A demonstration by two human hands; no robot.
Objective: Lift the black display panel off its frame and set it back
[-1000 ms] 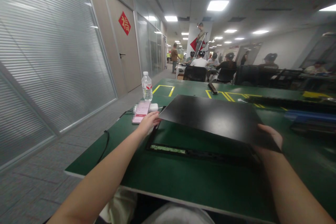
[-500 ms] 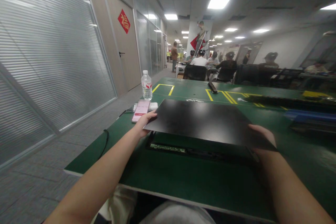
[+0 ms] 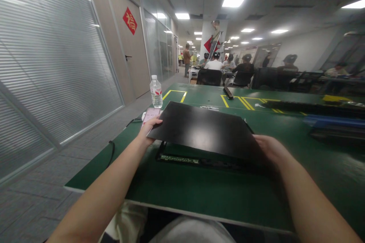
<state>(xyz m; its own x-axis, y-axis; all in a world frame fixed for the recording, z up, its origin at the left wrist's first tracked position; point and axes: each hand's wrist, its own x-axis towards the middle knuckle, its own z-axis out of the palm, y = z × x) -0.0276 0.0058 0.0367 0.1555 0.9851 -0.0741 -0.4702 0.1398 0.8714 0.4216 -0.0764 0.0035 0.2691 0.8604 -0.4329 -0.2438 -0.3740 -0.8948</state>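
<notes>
Between both hands is a thin, glossy black screen panel point(image 3: 199, 127), tilted and raised above the table. My left hand point(image 3: 149, 131) grips its left edge, with the thumb on top and the other fingers mostly hidden. At the right edge, my right hand point(image 3: 269, 148) is closed on the panel, its fingertips partly out of sight. Below the panel lies a black frame point(image 3: 161, 152) with a strip of green circuit board point(image 3: 179, 159); the panel covers much of it. Just beyond my left hand is a phone point(image 3: 151, 114) with a lit pinkish screen.
A water bottle point(image 3: 156, 92) stands behind the phone. The green table point(image 3: 199, 193) carries yellow tape marks point(image 3: 246, 103), a small black strip point(image 3: 228, 93) and, at right, a blue item point(image 3: 327, 121). A black cable point(image 3: 110, 153) hangs over the left side. People sit farther back.
The panel has shifted slightly left and its tilt has changed. My right hand has moved left with it, more of its back now showing. The whole view has also shifted a little.
</notes>
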